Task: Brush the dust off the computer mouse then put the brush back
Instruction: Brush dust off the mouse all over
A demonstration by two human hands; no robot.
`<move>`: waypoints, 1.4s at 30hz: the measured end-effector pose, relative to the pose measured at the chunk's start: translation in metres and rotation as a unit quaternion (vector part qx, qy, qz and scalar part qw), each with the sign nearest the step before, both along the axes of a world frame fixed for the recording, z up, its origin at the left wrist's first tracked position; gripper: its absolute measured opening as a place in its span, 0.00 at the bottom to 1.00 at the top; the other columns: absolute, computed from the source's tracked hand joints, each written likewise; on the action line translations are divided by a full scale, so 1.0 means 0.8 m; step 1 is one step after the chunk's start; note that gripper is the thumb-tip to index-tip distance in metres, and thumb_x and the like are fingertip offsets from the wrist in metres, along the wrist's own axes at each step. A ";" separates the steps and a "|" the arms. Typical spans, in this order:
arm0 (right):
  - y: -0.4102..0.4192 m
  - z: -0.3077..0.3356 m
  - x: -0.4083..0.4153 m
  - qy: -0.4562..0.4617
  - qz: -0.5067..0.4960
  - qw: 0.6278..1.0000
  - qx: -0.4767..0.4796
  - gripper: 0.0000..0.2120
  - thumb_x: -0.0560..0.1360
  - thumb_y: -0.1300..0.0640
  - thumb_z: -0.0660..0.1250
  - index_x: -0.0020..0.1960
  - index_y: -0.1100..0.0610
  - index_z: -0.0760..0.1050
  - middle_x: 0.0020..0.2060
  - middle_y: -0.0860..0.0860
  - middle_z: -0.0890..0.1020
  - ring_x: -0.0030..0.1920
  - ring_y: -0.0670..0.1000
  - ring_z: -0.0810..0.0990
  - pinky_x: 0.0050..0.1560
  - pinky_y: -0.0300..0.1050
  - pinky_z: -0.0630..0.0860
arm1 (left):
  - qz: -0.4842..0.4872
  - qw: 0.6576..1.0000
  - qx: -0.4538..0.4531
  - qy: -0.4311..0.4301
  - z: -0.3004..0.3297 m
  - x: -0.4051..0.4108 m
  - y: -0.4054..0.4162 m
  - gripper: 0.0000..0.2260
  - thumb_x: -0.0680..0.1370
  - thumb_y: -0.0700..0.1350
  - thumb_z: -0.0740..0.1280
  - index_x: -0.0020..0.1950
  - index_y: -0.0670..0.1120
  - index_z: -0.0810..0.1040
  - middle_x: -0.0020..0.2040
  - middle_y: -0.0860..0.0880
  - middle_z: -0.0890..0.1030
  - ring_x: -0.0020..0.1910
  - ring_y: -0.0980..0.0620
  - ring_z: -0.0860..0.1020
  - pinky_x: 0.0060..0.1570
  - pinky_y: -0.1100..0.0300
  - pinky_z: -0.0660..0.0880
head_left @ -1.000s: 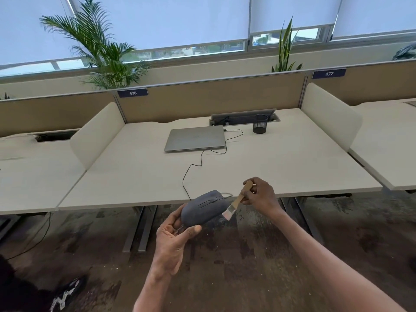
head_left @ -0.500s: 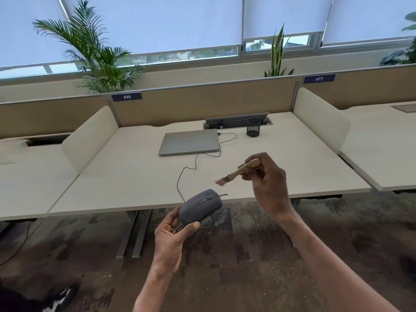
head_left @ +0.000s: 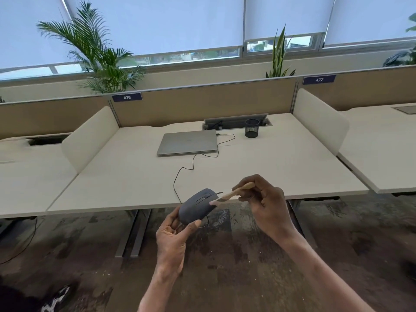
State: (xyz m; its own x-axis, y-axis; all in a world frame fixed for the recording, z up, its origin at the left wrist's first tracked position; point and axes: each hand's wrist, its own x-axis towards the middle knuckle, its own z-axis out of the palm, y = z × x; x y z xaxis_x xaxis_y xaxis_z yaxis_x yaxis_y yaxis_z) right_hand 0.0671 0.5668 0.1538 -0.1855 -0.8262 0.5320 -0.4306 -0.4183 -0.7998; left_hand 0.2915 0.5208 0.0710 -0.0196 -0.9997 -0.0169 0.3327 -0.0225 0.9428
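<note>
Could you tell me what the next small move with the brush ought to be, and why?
Probably a short sweep of the brush across the computer mouse: its bristles sit on the mouse's top, the right hand holds the handle, and the left hand steadies the mouse.

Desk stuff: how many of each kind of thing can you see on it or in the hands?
Laptop: 1
Pen cup: 1
Mouse: 1, in the left hand
Brush: 1, in the right hand
Total: 4
</note>
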 end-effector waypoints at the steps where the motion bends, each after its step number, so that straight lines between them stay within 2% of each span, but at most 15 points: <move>1: 0.002 -0.002 -0.002 0.014 0.004 1.000 0.006 0.13 0.75 0.74 0.67 0.50 0.58 0.79 0.42 0.48 0.86 0.43 0.50 0.85 0.44 0.49 0.84 | 0.009 1.000 0.002 0.003 0.001 -0.003 0.001 0.32 0.58 0.40 0.84 0.61 0.47 0.79 0.54 0.46 0.87 0.51 0.53 0.86 0.45 0.64 0.82; 3: 0.006 -0.005 -0.006 0.038 0.021 0.999 0.033 0.17 0.74 0.76 0.65 0.49 0.55 0.79 0.40 0.48 0.85 0.43 0.49 0.85 0.43 0.49 0.83 | 0.019 1.000 0.002 0.003 0.002 -0.007 0.002 0.27 0.63 0.33 0.78 0.59 0.48 0.79 0.54 0.47 0.87 0.50 0.55 0.86 0.45 0.64 0.82; 5: 0.009 -0.008 -0.011 0.045 0.024 0.997 0.054 0.19 0.73 0.77 0.64 0.48 0.54 0.79 0.39 0.48 0.84 0.43 0.49 0.85 0.44 0.52 0.83 | 0.028 1.000 -0.001 -0.002 0.002 -0.011 0.002 0.26 0.65 0.30 0.76 0.59 0.48 0.78 0.53 0.48 0.86 0.49 0.55 0.86 0.45 0.64 0.82; 10: 0.013 -0.009 -0.035 -0.010 0.015 0.997 0.070 0.19 0.73 0.78 0.63 0.48 0.55 0.79 0.41 0.50 0.86 0.46 0.50 0.86 0.49 0.52 0.85 | 0.050 0.998 -0.019 -0.029 0.010 -0.029 0.004 0.24 0.68 0.27 0.75 0.58 0.46 0.77 0.53 0.45 0.84 0.46 0.57 0.86 0.43 0.67 0.82; 15: 0.020 -0.007 -0.074 -0.026 -0.006 0.998 0.065 0.14 0.74 0.75 0.67 0.48 0.56 0.80 0.42 0.50 0.86 0.46 0.49 0.86 0.49 0.52 0.85 | 0.092 0.990 -0.050 -0.098 0.016 -0.061 0.021 0.26 0.62 0.37 0.81 0.57 0.49 0.76 0.52 0.47 0.84 0.48 0.57 0.86 0.46 0.65 0.82; 19: 0.022 -0.012 -0.111 -0.005 -0.041 0.996 0.074 0.13 0.74 0.71 0.70 0.47 0.53 0.80 0.42 0.48 0.86 0.45 0.49 0.85 0.47 0.58 0.84 | 0.146 0.972 -0.066 -0.171 0.016 -0.100 0.041 0.26 0.64 0.36 0.82 0.54 0.51 0.74 0.51 0.50 0.82 0.46 0.64 0.84 0.47 0.66 0.82; 23: 0.027 -0.008 -0.142 0.041 -0.056 0.996 0.058 0.09 0.75 0.67 0.72 0.49 0.54 0.80 0.42 0.47 0.85 0.43 0.47 0.84 0.42 0.52 0.84 | 0.189 0.960 -0.060 -0.197 0.017 -0.140 0.060 0.27 0.62 0.45 0.83 0.54 0.53 0.73 0.50 0.53 0.82 0.48 0.59 0.84 0.47 0.62 0.83; 26: 0.028 -0.002 -0.163 0.058 -0.052 0.995 0.064 0.11 0.75 0.69 0.71 0.50 0.55 0.80 0.43 0.47 0.86 0.44 0.43 0.84 0.42 0.35 0.80 | 0.213 0.959 -0.052 -0.181 0.021 -0.168 0.068 0.28 0.59 0.50 0.82 0.53 0.54 0.73 0.49 0.52 0.82 0.46 0.61 0.84 0.45 0.66 0.82; 28: 0.025 0.003 -0.175 0.053 -0.048 0.995 0.071 0.11 0.75 0.70 0.70 0.50 0.55 0.80 0.43 0.47 0.86 0.43 0.41 0.83 0.40 0.30 0.76 | 0.232 0.956 -0.049 -0.172 0.021 -0.183 0.069 0.29 0.59 0.51 0.83 0.55 0.50 0.74 0.49 0.49 0.84 0.47 0.57 0.85 0.44 0.67 0.82; 30: 0.020 0.008 -0.184 0.057 -0.050 0.995 0.067 0.11 0.75 0.69 0.70 0.50 0.54 0.79 0.42 0.47 0.85 0.41 0.43 0.83 0.38 0.34 0.77 | 0.248 0.952 -0.050 -0.171 0.022 -0.196 0.065 0.31 0.58 0.52 0.83 0.56 0.48 0.74 0.50 0.46 0.84 0.48 0.53 0.85 0.45 0.65 0.83; 34: 0.003 0.017 -0.195 0.060 -0.061 0.995 0.053 0.10 0.76 0.68 0.70 0.51 0.54 0.79 0.41 0.48 0.85 0.39 0.47 0.83 0.39 0.45 0.79 | 0.269 0.948 -0.050 -0.165 0.022 -0.213 0.047 0.31 0.57 0.55 0.82 0.55 0.48 0.74 0.48 0.46 0.84 0.47 0.50 0.86 0.49 0.53 0.84; 36: -0.009 0.020 -0.201 0.063 -0.071 0.994 0.046 0.10 0.76 0.68 0.70 0.51 0.54 0.79 0.40 0.47 0.85 0.39 0.47 0.82 0.39 0.45 0.79 | 0.271 0.947 -0.051 -0.165 0.020 -0.219 0.032 0.31 0.57 0.56 0.82 0.54 0.50 0.74 0.48 0.48 0.84 0.46 0.50 0.86 0.49 0.51 0.84; 38: -0.022 0.022 -0.206 0.067 -0.079 0.994 0.044 0.10 0.76 0.68 0.70 0.51 0.54 0.79 0.40 0.46 0.84 0.39 0.45 0.82 0.39 0.40 0.78 | 0.276 0.945 -0.052 -0.169 0.022 -0.228 0.013 0.31 0.57 0.57 0.82 0.54 0.49 0.74 0.47 0.47 0.84 0.46 0.48 0.86 0.49 0.50 0.84; 40: -0.038 0.025 -0.212 0.070 -0.086 0.993 0.044 0.10 0.75 0.68 0.70 0.51 0.54 0.80 0.40 0.46 0.84 0.39 0.44 0.82 0.38 0.34 0.76 | 0.276 0.945 -0.055 -0.166 0.024 -0.238 -0.008 0.31 0.58 0.56 0.82 0.55 0.47 0.75 0.50 0.44 0.84 0.47 0.48 0.86 0.48 0.53 0.84; 42: -0.059 0.026 -0.218 0.073 -0.094 0.992 0.051 0.11 0.75 0.69 0.70 0.51 0.54 0.80 0.41 0.47 0.85 0.40 0.43 0.83 0.39 0.32 0.77 | 0.264 0.950 -0.058 -0.158 0.024 -0.249 -0.034 0.30 0.60 0.51 0.83 0.56 0.46 0.74 0.52 0.41 0.84 0.46 0.49 0.85 0.43 0.63 0.83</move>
